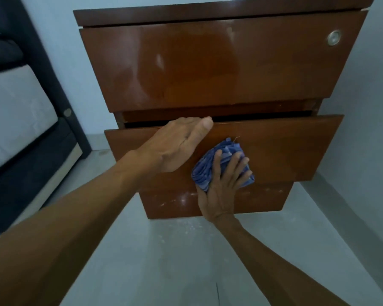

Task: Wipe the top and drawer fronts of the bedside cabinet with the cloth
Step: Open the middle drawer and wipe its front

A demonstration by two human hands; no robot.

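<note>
Cloth [228, 148] in right hand's [221, 191] grip on middle drawer front [285, 151], just beside left hand [177, 144], fingers hidden.

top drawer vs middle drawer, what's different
The top drawer is shut and has a round lock; the middle drawer is pulled out, showing none. Nothing touches the top drawer; the middle drawer has the left hand on its edge, right hand pressing cloth. Both glossy brown.
</note>
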